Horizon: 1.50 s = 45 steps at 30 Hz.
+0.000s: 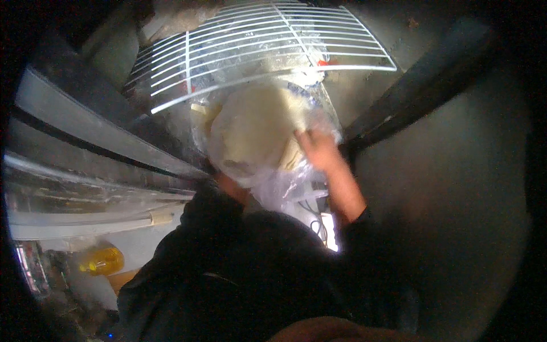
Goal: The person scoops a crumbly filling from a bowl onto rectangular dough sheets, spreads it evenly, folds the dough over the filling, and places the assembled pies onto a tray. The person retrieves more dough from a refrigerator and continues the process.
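Wire shelf (293, 35), plastic bag (250, 131)

I see the pale-filled bag by the shelf's near edge. My right hand (319, 147) touches its right side; my left hand (231, 186) is mostly hidden. I can't tell either grip's closure.

Dim and grainy toward the dark, curved fisheye rim; the rack (294, 35) and bag (250, 125) catch bright light, and the right hand (319, 147) looks blurred.
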Tool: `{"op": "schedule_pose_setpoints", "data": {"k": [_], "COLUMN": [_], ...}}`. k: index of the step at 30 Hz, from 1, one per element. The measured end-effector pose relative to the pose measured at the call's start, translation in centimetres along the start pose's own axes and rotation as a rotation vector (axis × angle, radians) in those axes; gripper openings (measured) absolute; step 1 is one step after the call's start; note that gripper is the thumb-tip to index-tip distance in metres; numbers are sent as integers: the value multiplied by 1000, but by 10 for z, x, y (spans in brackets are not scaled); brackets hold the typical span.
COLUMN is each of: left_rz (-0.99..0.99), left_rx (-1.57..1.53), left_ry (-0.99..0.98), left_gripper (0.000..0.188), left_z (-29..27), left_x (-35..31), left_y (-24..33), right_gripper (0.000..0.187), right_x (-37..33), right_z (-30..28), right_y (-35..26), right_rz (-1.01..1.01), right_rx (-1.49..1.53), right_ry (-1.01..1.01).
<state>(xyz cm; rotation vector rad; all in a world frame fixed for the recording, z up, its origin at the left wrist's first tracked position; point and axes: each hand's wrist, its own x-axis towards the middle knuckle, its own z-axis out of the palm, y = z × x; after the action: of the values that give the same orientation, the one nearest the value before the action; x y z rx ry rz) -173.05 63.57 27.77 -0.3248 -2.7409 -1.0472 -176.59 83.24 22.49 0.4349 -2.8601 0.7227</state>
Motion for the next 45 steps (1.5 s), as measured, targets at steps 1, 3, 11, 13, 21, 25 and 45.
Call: {"op": "schedule_pose_setpoints", "data": {"k": [1, 3, 11, 13, 21, 25, 45], "left_rz": [9, 26, 84, 114, 248, 300, 261], "left_rx": [0, 6, 68, 90, 161, 165, 176], "left_ry": [1, -1, -69, -106, -284, -360, -394], "left_gripper": [22, 21, 21, 21, 20, 20, 19], "left_z": [-3, -10, -42, -46, -62, -60, -88], "left_x": [-2, -2, -14, -15, -4, 6, 18], "left_y": [1, 4, 31, 43, 93, 109, 102], "right_gripper": [82, 91, 93, 79, 59, 58, 56], "right_x": [9, 27, 111, 138, 207, 203, 105], "right_z": [-4, -8, -31, -42, -34, -22, 41], "right_y": [19, 48, 65, 57, 17, 5, -116], "right_rz": [51, 196, 342, 328, -133, -326, -875], "right_rx": [51, 119, 895, 873, 110, -91, 98], "right_ry": [-49, -177, -279, -246, -321, -342, -997]}}
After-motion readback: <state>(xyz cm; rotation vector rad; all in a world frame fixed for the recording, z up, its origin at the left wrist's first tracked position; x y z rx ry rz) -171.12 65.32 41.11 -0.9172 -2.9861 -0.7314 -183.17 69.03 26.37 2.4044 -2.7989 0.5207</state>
